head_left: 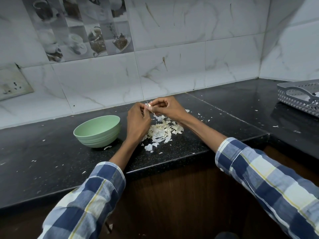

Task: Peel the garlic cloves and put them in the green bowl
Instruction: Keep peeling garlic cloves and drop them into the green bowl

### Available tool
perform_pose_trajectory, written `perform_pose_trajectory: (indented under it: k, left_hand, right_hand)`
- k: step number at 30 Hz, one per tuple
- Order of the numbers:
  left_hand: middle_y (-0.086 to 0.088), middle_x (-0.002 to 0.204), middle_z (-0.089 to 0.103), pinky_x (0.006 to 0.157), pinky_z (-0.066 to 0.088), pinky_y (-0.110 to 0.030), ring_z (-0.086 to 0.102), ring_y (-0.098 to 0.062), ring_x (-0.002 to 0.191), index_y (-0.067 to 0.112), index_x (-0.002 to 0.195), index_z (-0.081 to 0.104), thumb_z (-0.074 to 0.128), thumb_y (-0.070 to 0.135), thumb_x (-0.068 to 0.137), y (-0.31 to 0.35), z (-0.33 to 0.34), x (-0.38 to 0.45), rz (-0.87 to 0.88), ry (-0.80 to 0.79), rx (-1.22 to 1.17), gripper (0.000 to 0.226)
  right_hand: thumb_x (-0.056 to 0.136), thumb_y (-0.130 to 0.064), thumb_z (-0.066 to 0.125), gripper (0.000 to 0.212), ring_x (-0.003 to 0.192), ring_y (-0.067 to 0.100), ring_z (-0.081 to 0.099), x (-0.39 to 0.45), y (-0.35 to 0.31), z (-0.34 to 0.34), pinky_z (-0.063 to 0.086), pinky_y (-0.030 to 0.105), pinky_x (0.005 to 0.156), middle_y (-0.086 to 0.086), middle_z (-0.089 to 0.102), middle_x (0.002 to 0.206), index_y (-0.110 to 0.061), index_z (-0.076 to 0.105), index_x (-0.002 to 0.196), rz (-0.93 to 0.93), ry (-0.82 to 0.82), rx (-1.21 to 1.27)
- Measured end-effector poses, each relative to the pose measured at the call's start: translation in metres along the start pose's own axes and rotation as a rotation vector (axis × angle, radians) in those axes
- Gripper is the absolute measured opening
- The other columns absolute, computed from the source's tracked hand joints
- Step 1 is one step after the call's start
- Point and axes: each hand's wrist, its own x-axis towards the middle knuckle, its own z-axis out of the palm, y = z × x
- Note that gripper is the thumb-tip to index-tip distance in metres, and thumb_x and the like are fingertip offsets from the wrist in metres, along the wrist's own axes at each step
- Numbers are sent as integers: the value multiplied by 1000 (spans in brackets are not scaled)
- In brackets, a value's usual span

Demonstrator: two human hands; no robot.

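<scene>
- Your left hand (138, 120) and right hand (166, 107) meet above the black table (51, 161), both pinching one garlic clove (148, 105) between curled fingertips (its skin looks partly on).
- The green bowl (97, 131) stands left of your left hand, near it; you can't see its inside.
- A pile of peels (162, 131) lies under your hands.
- A grey tray (300, 95) sits far right.

A home kitchen: a black speckled granite table (172, 149) meets a wall of white marble-look tiles (172, 69), with teacup-printed decorative tiles (82, 31) and a wall socket (12, 83).
</scene>
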Motion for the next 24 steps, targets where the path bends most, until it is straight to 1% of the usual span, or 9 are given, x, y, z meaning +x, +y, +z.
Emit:
perform_pose_trajectory:
  k: [3, 5, 8, 11, 13, 15, 17, 21, 24]
  left_hand:
    - [-2, 91, 69, 76, 59, -55, 71, -25, 80, 28, 92, 55, 52, 30, 108, 2, -1, -1, 0, 11, 23, 17]
    - [-5, 94, 70, 77, 59, -55, 72, -25, 80, 23, 96, 57, 49, 28, 110, 1, -1, 0, -13, -20, -9, 16]
    - [-6, 92, 71, 70, 63, -46, 71, -12, 67, 18, 102, 55, 45, 23, 113, 1, 0, 0, -58, -93, -164, 16]
    - [-5, 89, 70, 63, 56, -36, 66, -12, 67, 16, 103, 54, 42, 25, 115, 2, -2, -2, -136, -159, -367, 19]
    - [-7, 94, 69, 62, 54, -36, 65, -16, 70, 16, 101, 55, 37, 30, 116, 3, -2, -2, -145, -140, -360, 28]
    - [-7, 96, 69, 61, 57, -36, 68, -19, 69, 14, 105, 59, 37, 42, 115, 3, -3, -3, -109, -110, -276, 37]
    - [-8, 93, 71, 62, 61, -42, 71, -22, 68, 12, 107, 60, 44, 46, 112, 3, -4, -3, -73, -83, -228, 38]
    - [-17, 83, 72, 67, 61, -49, 70, -27, 68, 8, 99, 59, 54, 33, 111, 1, -7, -2, -17, -36, -277, 28]
    - [-13, 82, 72, 66, 60, -43, 68, -19, 65, 3, 98, 60, 57, 23, 110, -2, -8, 2, -9, 0, -288, 24]
  right_hand:
    - [89, -14, 81, 19, 83, 7, 73, -1, 0, -1, 56, 22, 77, 10, 79, 98, -11, 77, 108, -16, 4, -6]
    - [89, -11, 80, 22, 83, 7, 73, -1, -1, 0, 56, 21, 76, 12, 79, 97, -8, 77, 110, -7, 9, 19]
    - [88, -6, 80, 29, 83, 13, 71, 0, -3, -2, 56, 25, 77, 17, 78, 97, -1, 73, 116, 43, 1, 126]
    - [85, -5, 81, 27, 72, 7, 66, 0, -4, -3, 53, 20, 69, 5, 78, 84, -1, 73, 111, 77, 10, 146]
    - [86, -9, 82, 24, 73, 6, 67, -1, -4, -3, 54, 20, 69, 0, 77, 82, -1, 75, 107, 34, 42, 80]
    - [86, -14, 84, 23, 77, 10, 66, -2, -5, -2, 56, 25, 73, 10, 76, 87, -2, 77, 104, -37, 69, 8]
    - [85, -14, 85, 22, 79, 12, 64, -3, -7, -1, 57, 31, 76, 20, 74, 92, -1, 76, 102, -90, 70, -40]
    - [84, -14, 86, 21, 80, 13, 69, -5, -8, 1, 61, 35, 81, 13, 76, 90, -3, 77, 98, -125, 66, -102]
    - [85, -19, 86, 20, 88, 22, 75, -5, -7, 0, 61, 35, 85, 8, 79, 92, -8, 79, 99, -94, 54, -87]
